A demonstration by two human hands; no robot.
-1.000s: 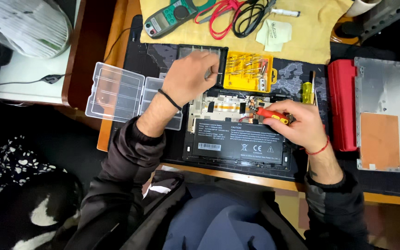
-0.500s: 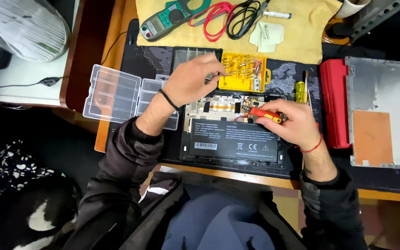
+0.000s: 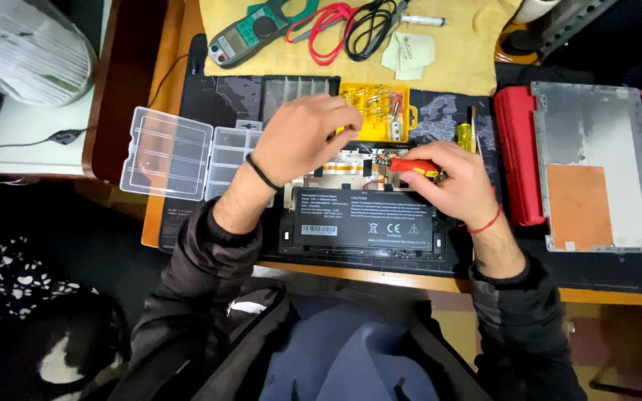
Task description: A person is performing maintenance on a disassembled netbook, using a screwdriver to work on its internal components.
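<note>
Left of centre: clear plastic organiser box [image 3: 187, 154], lid open, on dark mat [image 3: 221, 96]. Centre: left hand [image 3: 300, 137] hovers above opened laptop [image 3: 362, 223], fingers curled, pinching small part near yellow bit tray [image 3: 375, 111]; part too small to identify. Lower centre: black battery [image 3: 362, 221] fills laptop base. Right of centre: right hand [image 3: 451, 178] closed around red-handled screwdriver [image 3: 412, 166], tip on board beside battery. Good practice, judged: keep driver upright, press lightly. Far right: red case [image 3: 516, 160], grey bottom cover [image 3: 596, 171].

A wooden desk [image 3: 169, 82] stands over a dark floor [image 3: 76, 245].
</note>
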